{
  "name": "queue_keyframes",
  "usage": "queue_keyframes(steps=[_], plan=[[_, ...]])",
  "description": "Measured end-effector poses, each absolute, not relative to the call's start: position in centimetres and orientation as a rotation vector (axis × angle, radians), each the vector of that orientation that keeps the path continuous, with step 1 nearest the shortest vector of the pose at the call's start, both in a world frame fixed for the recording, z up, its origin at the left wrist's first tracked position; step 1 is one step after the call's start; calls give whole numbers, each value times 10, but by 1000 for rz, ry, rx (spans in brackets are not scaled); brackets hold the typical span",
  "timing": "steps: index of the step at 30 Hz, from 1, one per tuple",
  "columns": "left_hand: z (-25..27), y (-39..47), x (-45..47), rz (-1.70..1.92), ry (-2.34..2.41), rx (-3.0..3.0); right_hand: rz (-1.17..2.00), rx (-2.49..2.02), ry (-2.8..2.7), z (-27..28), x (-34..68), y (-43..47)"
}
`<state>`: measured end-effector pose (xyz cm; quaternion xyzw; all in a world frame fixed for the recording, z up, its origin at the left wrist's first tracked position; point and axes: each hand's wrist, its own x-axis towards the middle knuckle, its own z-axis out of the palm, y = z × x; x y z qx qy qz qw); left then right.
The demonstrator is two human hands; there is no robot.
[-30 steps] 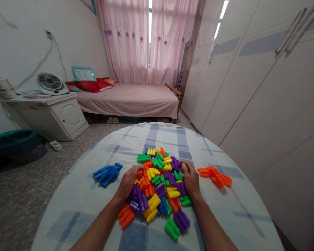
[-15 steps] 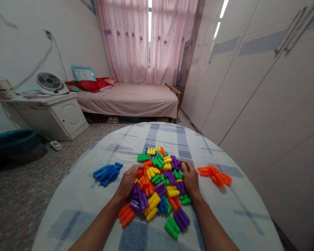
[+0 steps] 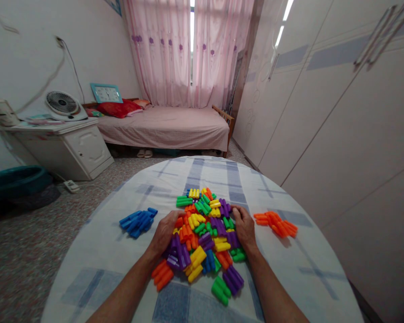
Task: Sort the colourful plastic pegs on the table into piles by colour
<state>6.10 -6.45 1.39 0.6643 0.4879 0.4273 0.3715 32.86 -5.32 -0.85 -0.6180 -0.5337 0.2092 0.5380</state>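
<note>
A mixed heap of colourful plastic building pieces (image 3: 207,241), shaped like short joined tubes, lies mid-table. My left hand (image 3: 164,229) rests against its left side, near orange and purple pieces. On the opposite side, my right hand (image 3: 244,228) lies along the edge by purple and green ones. Both hands are loosely curved and open, with no piece visibly gripped; some fingertips are hidden at the heap. Blue pieces (image 3: 138,222) form a small group left of my left hand. Orange pieces (image 3: 277,224) are gathered to the right of my right hand.
The round table wears a blue-and-white checked tablecloth (image 3: 168,172). Beyond it stands a bed (image 3: 164,125) with a pink cover. A white cabinet (image 3: 87,150) carrying a fan (image 3: 62,104) is at left, near a green-lined bin (image 3: 18,179). Wardrobe doors (image 3: 323,125) line the right.
Both hands stay in place beside the heap, and the pieces have not visibly moved. Only the camera view has shifted very slightly.
</note>
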Motion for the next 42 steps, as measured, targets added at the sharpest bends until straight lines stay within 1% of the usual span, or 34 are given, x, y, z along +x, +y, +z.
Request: queue_keyframes(steps=[19, 26, 30, 33, 37, 42], plan=[[10, -62, 59, 1094, 1227, 1767, 500, -1469, -1283, -3, 327, -56], [11, -63, 60, 1105, 1246, 1708, 500, -1466, -1287, -4, 327, -56], [12, -64, 60, 1107, 1220, 1718, 404, -1379, -1313, 6, 325, -61], [9, -63, 60, 1106, 1217, 1702, 332, -1307, -1467, 14, 321, -64], [4, -61, 58, 1114, 1198, 1723, 393, -1319, -1716, 15, 315, -65], [4, -61, 57, 1117, 1185, 1775, 513, -1311, -1650, 11, 317, -65]])
